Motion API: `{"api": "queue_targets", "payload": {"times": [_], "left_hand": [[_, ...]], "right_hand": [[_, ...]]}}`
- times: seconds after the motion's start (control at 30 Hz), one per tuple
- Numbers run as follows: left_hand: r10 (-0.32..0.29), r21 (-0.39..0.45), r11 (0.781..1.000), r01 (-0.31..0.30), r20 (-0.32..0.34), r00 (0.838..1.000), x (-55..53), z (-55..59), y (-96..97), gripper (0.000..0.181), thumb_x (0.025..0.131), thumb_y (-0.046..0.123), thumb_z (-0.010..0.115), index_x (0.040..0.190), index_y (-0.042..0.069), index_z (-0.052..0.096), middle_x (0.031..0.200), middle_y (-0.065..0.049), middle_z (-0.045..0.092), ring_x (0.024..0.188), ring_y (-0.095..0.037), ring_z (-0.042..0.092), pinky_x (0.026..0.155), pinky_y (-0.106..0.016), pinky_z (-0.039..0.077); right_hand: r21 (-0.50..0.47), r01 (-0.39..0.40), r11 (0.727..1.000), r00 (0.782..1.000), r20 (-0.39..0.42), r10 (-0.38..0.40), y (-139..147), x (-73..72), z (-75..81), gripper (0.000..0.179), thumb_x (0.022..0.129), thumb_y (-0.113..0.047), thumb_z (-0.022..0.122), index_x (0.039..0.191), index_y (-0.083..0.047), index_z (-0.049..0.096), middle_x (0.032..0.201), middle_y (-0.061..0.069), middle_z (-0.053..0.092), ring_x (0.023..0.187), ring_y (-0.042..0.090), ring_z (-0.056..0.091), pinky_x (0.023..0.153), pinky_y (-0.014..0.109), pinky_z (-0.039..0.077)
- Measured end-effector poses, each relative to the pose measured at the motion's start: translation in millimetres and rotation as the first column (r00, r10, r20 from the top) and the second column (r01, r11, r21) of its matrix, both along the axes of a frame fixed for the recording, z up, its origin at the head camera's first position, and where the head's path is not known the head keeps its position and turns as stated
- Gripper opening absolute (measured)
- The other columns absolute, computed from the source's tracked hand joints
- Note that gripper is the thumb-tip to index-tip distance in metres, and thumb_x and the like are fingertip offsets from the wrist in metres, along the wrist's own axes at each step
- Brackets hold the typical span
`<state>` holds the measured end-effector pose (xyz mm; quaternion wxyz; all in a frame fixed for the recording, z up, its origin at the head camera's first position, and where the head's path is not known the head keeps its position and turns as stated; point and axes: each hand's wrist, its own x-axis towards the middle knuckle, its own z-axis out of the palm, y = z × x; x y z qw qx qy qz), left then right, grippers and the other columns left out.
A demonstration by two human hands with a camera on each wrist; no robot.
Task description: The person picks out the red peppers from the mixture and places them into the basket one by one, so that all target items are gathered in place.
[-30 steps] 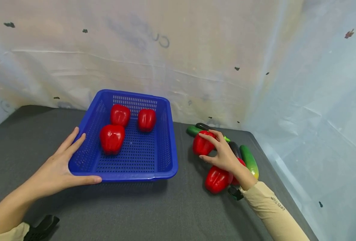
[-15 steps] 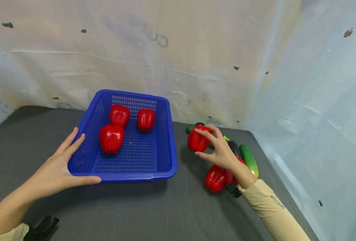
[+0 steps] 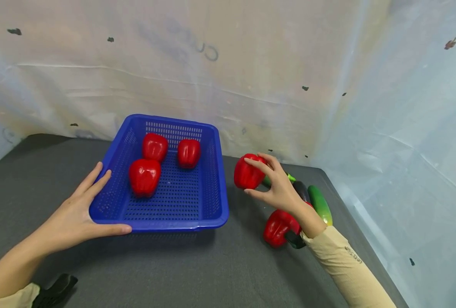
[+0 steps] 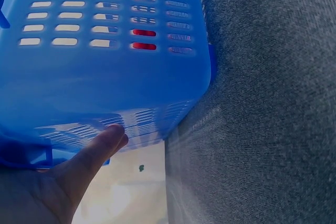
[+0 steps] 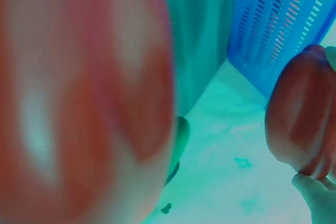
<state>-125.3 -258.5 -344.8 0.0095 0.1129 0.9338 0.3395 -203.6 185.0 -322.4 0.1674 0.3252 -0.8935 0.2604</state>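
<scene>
My left hand [image 3: 71, 218] is spread around the near left corner of a blue perforated basket [image 3: 162, 226], fingers straight along its left side and thumb along the front rim. In the left wrist view a fingertip [image 4: 111, 134] touches the outer wall. Three red bell peppers [image 3: 144, 177] lie inside the basket. My right hand [image 3: 279, 186] holds another red bell pepper [image 3: 247, 172] between thumb and fingers, just right of the basket. The right wrist view also shows this held pepper [image 5: 296, 114] at its right edge.
Below my right wrist lies a red bell pepper [image 3: 278, 229], with more red partly hidden behind the arm. Farther right are a green cucumber [image 3: 319, 203] and a dark eggplant-like vegetable [image 3: 301, 190]. Plastic sheeting [image 3: 251, 77] rises behind the grey table [image 3: 166, 273].
My right hand has carried its pepper up and to the left, away from the other vegetables and closer to the basket. My left hand and the basket have stayed in place.
</scene>
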Motion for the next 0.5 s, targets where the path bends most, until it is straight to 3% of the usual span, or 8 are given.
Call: {"api": "queue_targets", "payload": {"times": [0.23, 0.5], "left_hand": [[-0.004, -0.004, 1.0, 0.004, -0.004, 1.0, -0.1, 0.7, 0.1, 0.125, 0.068, 0.045, 0.083, 0.155, 0.018, -0.001, 0.16, -0.001, -0.019, 0.14, -0.057, 0.003, 0.087, -0.081, 0.023], [-0.003, -0.002, 1.0, 0.003, -0.002, 1.0, 0.1, 0.7, 0.7, 0.125, 0.067, 0.046, 0.084, 0.155, 0.018, -0.001, 0.16, -0.001, -0.02, 0.139, -0.058, 0.003, 0.087, -0.081, 0.023]], "right_hand": [[-0.016, -0.029, 0.999, 0.999, -0.031, 0.028, -10, -1.9, 7.9, 0.071, 0.075, -0.021, 0.082, 0.139, -0.02, 0.051, 0.145, 0.018, 0.036, 0.133, 0.028, 0.037, 0.096, 0.049, 0.047], [-0.038, -0.053, 0.998, 0.998, -0.041, 0.051, -23, -2.4, 17.6, 0.071, 0.076, -0.021, 0.081, 0.14, -0.019, 0.05, 0.145, 0.014, 0.036, 0.133, 0.027, 0.036, 0.095, 0.047, 0.049]]}}
